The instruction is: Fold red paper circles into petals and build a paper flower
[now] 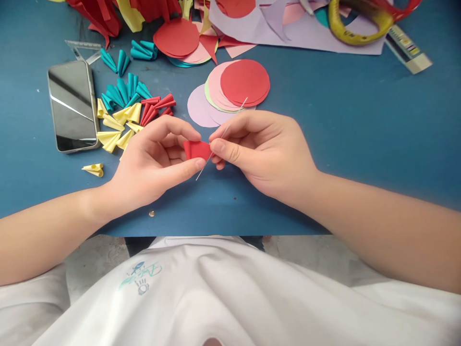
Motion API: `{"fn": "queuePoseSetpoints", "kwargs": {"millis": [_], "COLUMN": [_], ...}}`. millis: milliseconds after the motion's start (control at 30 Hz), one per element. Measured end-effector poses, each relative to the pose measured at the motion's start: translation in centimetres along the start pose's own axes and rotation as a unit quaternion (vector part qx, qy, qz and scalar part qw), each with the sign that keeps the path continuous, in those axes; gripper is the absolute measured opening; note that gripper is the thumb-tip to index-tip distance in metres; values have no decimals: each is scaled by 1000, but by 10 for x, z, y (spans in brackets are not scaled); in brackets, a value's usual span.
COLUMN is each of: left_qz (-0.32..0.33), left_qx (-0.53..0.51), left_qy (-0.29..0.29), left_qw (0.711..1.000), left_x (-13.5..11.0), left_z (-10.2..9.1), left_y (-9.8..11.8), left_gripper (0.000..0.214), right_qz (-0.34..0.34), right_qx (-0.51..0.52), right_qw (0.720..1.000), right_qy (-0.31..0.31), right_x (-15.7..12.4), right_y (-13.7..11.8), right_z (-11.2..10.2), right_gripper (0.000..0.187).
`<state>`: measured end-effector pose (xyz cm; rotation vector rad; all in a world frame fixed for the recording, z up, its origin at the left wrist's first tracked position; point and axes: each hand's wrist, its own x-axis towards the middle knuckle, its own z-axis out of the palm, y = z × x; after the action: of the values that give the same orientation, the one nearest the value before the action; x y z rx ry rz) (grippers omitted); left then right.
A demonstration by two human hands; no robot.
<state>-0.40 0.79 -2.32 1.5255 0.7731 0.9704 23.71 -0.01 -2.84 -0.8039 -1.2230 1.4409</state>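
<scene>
My left hand (154, 161) pinches a small folded red paper piece (196, 149) between thumb and fingers, just above the blue table (342, 125). My right hand (262, 149) is closed on a thin stick (223, 134) that slants from upper right to lower left and crosses the red paper's right edge. Both hands meet near the table's front middle. Behind them lies a stack of paper circles (230, 89), red on top of pink, pale green and lilac.
A pile of small folded paper cones in teal, yellow and red (127, 113) lies left of the hands, with a phone (72, 103) beside it. A lone yellow cone (93, 169) lies nearer. Paper scraps, more circles (178, 41), a ruler (408, 48) and a yellow ring (355, 26) crowd the far edge.
</scene>
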Motion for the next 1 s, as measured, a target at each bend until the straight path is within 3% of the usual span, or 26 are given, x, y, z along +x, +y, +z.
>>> {"fn": "queuePoseSetpoints", "kwargs": {"millis": [133,367,533,733,1000], "left_qz": [-5,-4,6,-2,-48], "left_qx": [13,13,10,13,-15], "left_qy": [6,14,19,11,23], "left_qw": [1000,1000,1000,1000,998], "left_x": [-1,-1,0,-2,1], "left_z": [0,-1,-2,-2,1], "left_y": [-2,-6,-9,-8,3], "left_gripper": [57,60,60,60,65], "right_qz": [-5,15,-28,-43,-40], "right_qx": [28,20,28,23,27], "right_qw": [999,1000,999,998,999], "right_qy": [32,3,12,49,13], "right_x": [-1,1,-1,-3,-2], "right_y": [1,2,1,2,-2], "right_z": [1,-2,0,4,2], "right_gripper": [39,51,37,34,27]}}
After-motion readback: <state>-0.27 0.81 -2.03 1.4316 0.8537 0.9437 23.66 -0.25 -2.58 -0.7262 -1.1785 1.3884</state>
